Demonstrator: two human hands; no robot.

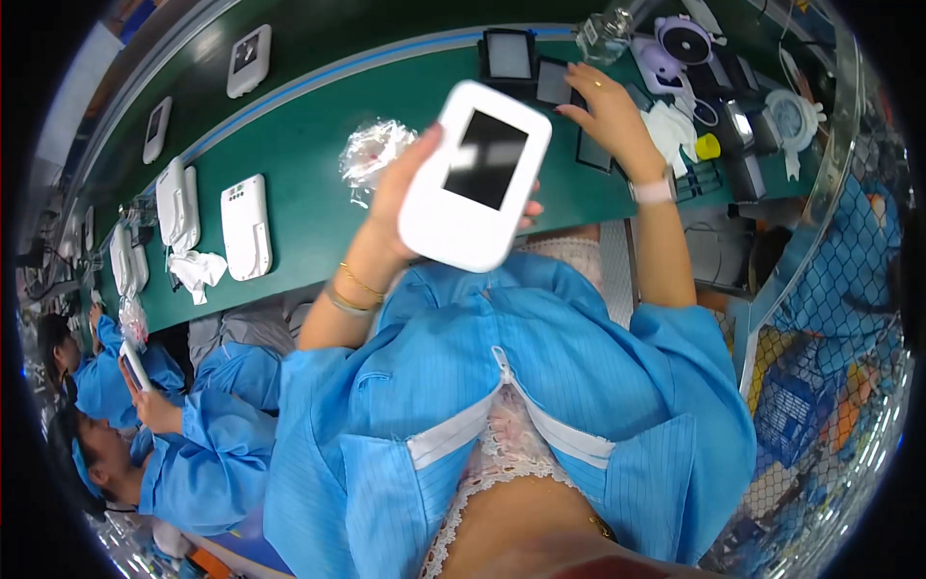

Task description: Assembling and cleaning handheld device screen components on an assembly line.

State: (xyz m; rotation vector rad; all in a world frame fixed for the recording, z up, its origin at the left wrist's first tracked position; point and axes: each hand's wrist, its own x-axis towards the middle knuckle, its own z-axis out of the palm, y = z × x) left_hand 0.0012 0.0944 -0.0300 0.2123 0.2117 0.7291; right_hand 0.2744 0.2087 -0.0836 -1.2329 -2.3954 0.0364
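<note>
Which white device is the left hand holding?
The white device with its large black screen facing the camera; similar white devices are farther left, outside the left hand.

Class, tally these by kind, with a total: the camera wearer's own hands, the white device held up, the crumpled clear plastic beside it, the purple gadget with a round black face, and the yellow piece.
Own hands: 2 (left hand, right hand)
Held-up white device: 1
Crumpled clear plastic: 1
Purple gadget: 1
Yellow piece: 1
Total: 6
</note>
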